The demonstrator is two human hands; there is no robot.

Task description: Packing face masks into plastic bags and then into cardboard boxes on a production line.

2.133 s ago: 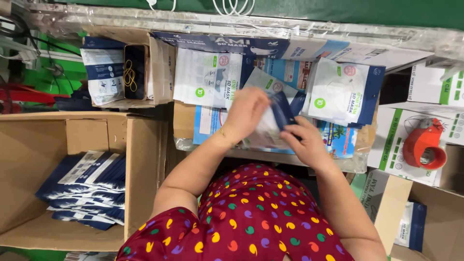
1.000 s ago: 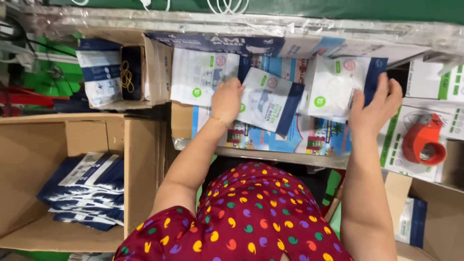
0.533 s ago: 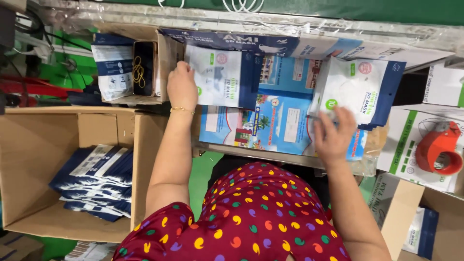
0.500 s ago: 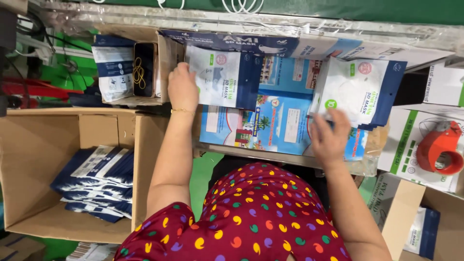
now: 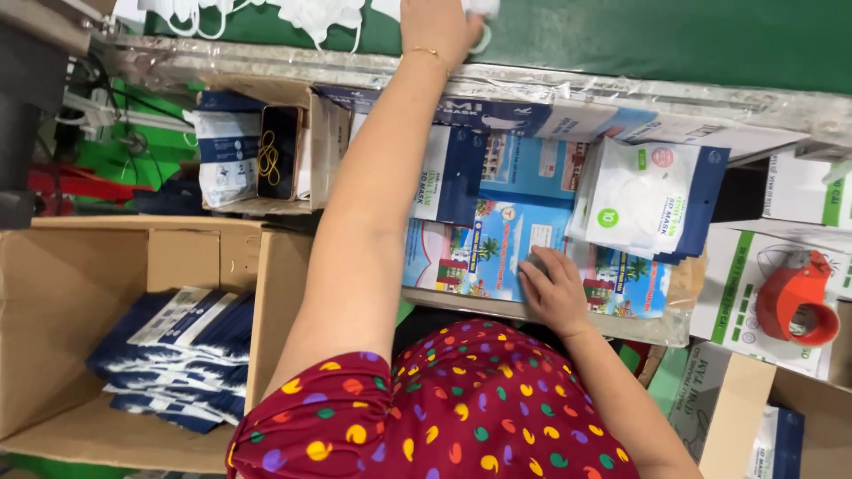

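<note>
My left hand (image 5: pixel 437 27) is stretched to the far edge of the bench, over the green surface (image 5: pixel 674 40). Its fingers close on a white face mask (image 5: pixel 480 7) whose ear loop hangs below; the fingertips are cut off by the frame. More loose white masks (image 5: pixel 311 13) lie to its left. My right hand (image 5: pixel 553 288) lies flat with its fingers apart on a colourful printed sheet (image 5: pixel 497 239) at the near edge. Stacks of white and blue mask packets sit just beyond it, one in the middle (image 5: pixel 448 177) and one to the right (image 5: pixel 652 200).
A large cardboard box (image 5: pixel 62 293) at the left holds several dark blue packets (image 5: pixel 177 355). A small box with rubber bands (image 5: pixel 282 155) stands behind it. A red tape dispenser (image 5: pixel 803 297) lies at the right on green and white cartons, above another open carton (image 5: pixel 754 417).
My left hand has left the middle packet stack and reached up to the masks on the green surface. My right hand has come down from the right stack onto the colourful sheet.
</note>
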